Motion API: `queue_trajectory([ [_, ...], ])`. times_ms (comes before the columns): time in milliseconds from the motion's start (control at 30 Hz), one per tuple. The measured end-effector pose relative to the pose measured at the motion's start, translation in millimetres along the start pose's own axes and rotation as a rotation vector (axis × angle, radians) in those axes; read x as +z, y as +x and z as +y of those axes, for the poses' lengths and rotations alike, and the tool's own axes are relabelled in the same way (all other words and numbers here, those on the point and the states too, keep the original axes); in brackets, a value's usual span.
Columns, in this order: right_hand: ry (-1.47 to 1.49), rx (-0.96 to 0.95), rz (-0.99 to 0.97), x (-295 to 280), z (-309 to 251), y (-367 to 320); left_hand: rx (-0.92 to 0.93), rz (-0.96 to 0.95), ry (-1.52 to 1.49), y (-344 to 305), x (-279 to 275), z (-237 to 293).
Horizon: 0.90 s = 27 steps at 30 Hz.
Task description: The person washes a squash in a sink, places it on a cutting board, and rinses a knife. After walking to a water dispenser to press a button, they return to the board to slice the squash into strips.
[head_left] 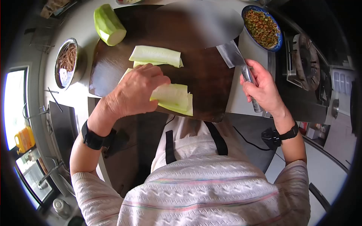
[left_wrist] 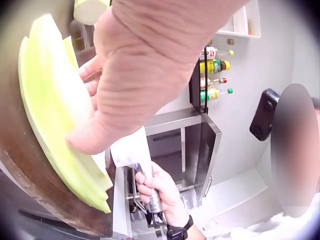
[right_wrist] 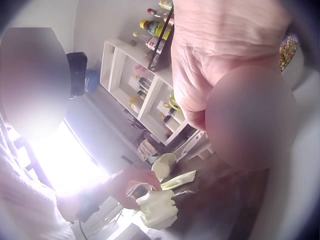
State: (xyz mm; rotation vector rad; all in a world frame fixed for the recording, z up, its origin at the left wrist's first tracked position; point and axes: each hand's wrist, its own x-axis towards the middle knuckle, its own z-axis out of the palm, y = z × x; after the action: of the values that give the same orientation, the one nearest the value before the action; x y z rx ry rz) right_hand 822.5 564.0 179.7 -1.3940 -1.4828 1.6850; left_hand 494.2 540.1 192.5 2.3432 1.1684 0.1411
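My left hand [head_left: 134, 88] is over a stack of pale green gourd slices [head_left: 175, 100] on the dark cutting board [head_left: 203, 79]. Its thumb lies on the near side and its curled fingers at the far side, gripping the stack across its width. Just beyond lie more gourd slices [head_left: 156, 55]. In my right hand [head_left: 264, 88] is the metal handle of a cleaver [head_left: 230, 54], held off the board's right side, its blade partly hidden by a blurred patch. The peeled gourd piece [head_left: 109, 24], cut flat at one end, lies at the board's far left corner.
A metal bowl [head_left: 75, 64] of brown strips stands left of the board. At the far right is a blue-rimmed dish [head_left: 279, 37] of chopped mixed food, beside the gas stove [head_left: 307, 62]. Bottles [left_wrist: 212, 66] stand on a rack by the wall.
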Motion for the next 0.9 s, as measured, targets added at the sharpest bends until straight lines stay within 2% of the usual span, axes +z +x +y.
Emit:
queue_trajectory([
  [167,0.016,0.009,0.045,4.2,2.1,1.1,0.076,0.049,0.024,2.9,-1.1,-8.2],
  [267,0.011,0.014,0.060,8.2,2.0,-1.7,0.036,-0.029,-0.152,4.3,-10.5,-15.1],
  [333,0.007,0.019,0.070,8.5,1.8,-1.8,-0.151,-0.264,-0.336,9.3,-21.0,-24.4],
  [367,-0.001,0.017,0.066,8.2,2.0,-1.8,-0.149,-0.273,-0.334,11.7,-24.0,-28.6],
  [467,-0.005,0.021,0.063,6.4,4.5,-1.0,-0.329,-0.293,-0.595,18.9,-29.5,-46.0],
  [500,-0.005,0.026,0.063,5.7,5.1,-1.0,-0.329,-0.295,-0.591,19.7,-28.8,-50.0],
  [567,-0.002,0.035,0.062,4.6,6.3,-1.2,-0.366,-0.205,-0.855,21.7,-28.4,-54.4],
  [600,-0.002,0.047,0.059,4.3,6.7,-1.4,-0.376,-0.221,-0.906,23.4,-30.5,-54.3],
  [833,-0.038,0.096,0.072,7.4,2.7,-0.3,-0.427,-0.185,-0.965,47.4,-18.9,-40.8],
  [900,-0.043,0.083,0.095,11.3,-1.1,-2.5,-0.391,-0.206,-0.773,61.1,-14.6,-33.0],
])
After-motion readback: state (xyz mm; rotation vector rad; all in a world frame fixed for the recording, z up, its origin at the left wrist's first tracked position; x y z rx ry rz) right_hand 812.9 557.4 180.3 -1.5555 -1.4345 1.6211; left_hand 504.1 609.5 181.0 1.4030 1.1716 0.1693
